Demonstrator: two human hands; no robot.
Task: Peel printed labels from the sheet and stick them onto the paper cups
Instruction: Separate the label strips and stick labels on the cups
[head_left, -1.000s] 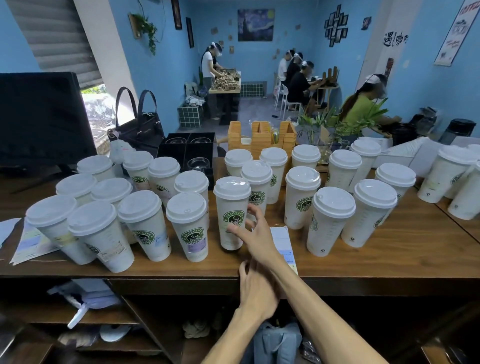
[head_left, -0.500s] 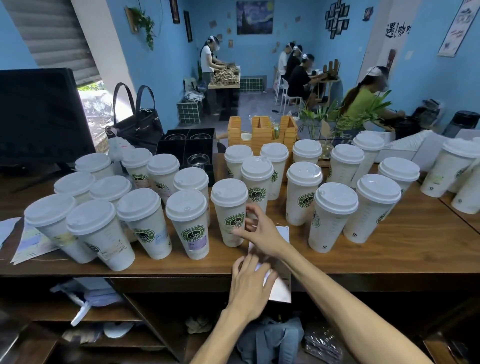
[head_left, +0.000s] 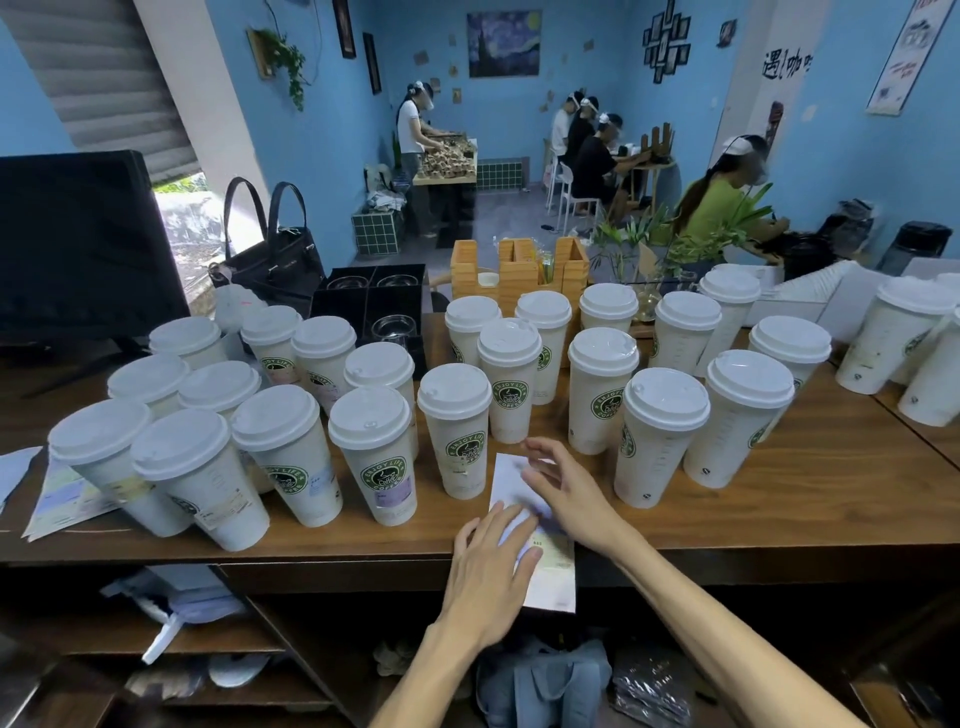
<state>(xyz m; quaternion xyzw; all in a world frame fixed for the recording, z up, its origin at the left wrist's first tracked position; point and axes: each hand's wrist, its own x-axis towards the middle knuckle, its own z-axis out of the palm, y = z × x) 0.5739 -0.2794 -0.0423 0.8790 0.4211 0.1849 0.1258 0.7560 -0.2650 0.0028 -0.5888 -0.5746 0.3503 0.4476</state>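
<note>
Label sheet (head_left: 524, 499): lying at the near counter edge (head_left: 779, 519), long axis near-to-far, overhanging; left hand (head_left: 488, 561) flat with straight fingers on its left margin, right hand (head_left: 566, 488) loosely spread directly above, nearer the labels.

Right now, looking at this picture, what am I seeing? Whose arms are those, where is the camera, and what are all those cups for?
There is no machine here. A person wears a camera on the head, so you look down along their own arms. The left hand and the right hand both rest on a white label sheet that overhangs the edge of the wooden counter. Whether a label is already pinched is too blurred to tell. Many lidded paper cups stand on the counter; some at the left already carry stickers. More sheets lie at far left.
</note>
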